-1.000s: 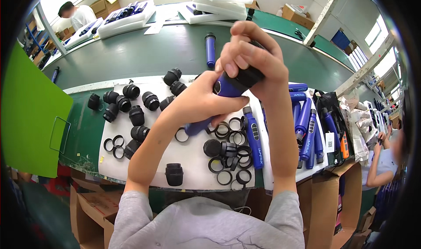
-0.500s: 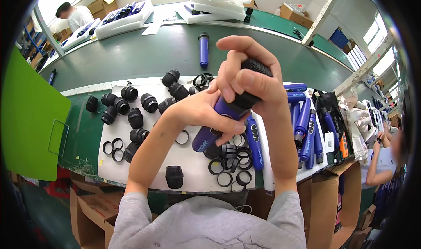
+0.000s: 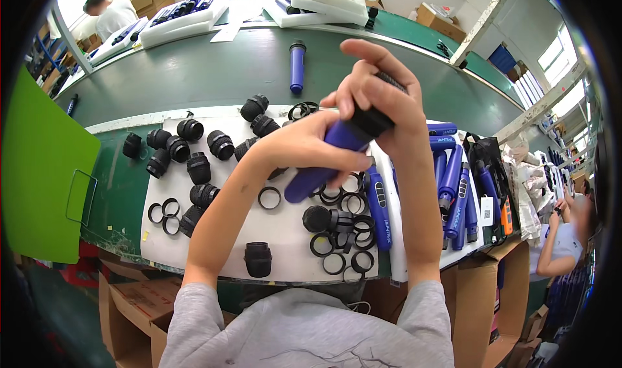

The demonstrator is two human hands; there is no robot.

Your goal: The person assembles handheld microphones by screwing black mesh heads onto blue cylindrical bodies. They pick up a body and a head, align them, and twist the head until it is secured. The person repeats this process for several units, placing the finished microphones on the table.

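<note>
Both hands are working above the white mat, clear of the counter edge. Left hand fingers are gripping the blue tube; right hand fingers are closing around its black cap.

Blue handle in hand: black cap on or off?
On. The black ribbed cap sits on the upper end of the blue cylindrical handle; right hand wraps it, left hand grips the body.

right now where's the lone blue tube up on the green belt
In the head view the lone blue tube lies on the green belt, above and left of the raised hands, just beyond the black caps at the white mat's far edge.
</note>
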